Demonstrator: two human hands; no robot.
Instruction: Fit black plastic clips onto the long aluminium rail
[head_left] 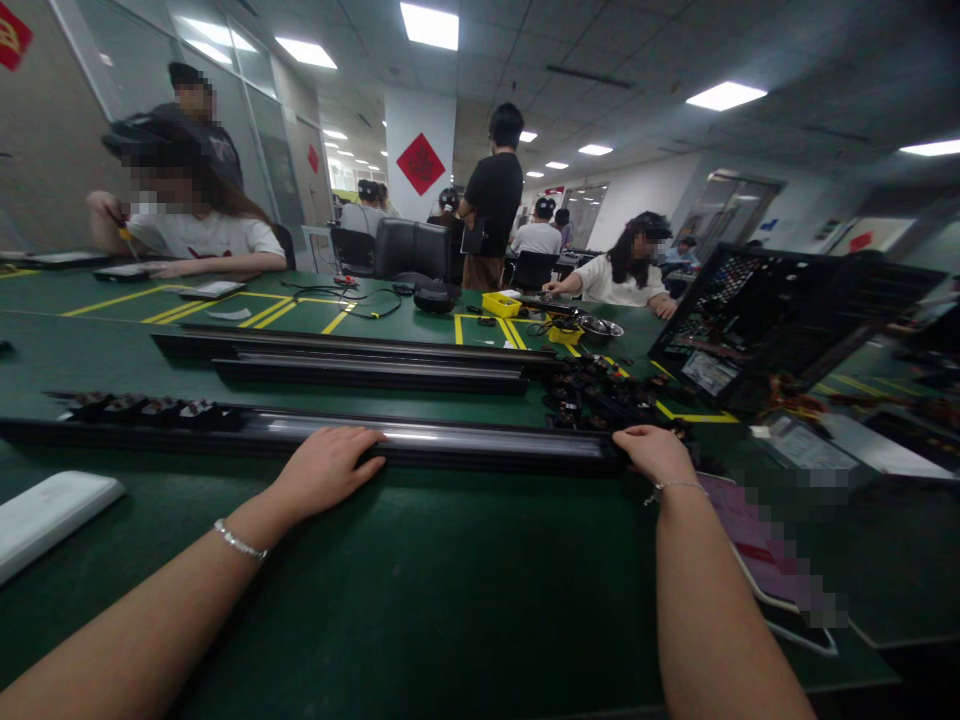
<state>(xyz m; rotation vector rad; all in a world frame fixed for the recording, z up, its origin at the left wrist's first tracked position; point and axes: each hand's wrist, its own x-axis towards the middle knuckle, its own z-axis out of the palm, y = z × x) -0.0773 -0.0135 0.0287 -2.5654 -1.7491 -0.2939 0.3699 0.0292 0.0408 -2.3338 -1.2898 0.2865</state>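
A long black rail (480,447) with a glossy channel lies across the green table in front of me. Near its left part sits a row of several small black pieces (154,408) with brownish tops. My left hand (334,468) is on the rail's middle, fingers over the top and thumb along the near side. At the right end, my right hand (654,456) pinches the rail; its fingertips are partly hidden. Just beyond that hand is a heap of small black parts (600,392). Two more black rails, a longer one (337,346) and a shorter one (367,375), lie farther back.
A white box-like object (56,515) is at the left. To the right are an open black computer case (780,320), a pinkish tablet-like device (765,540) and a metal box (806,445). Yellow trays (501,305) and cables lie farther back. People work across the table.
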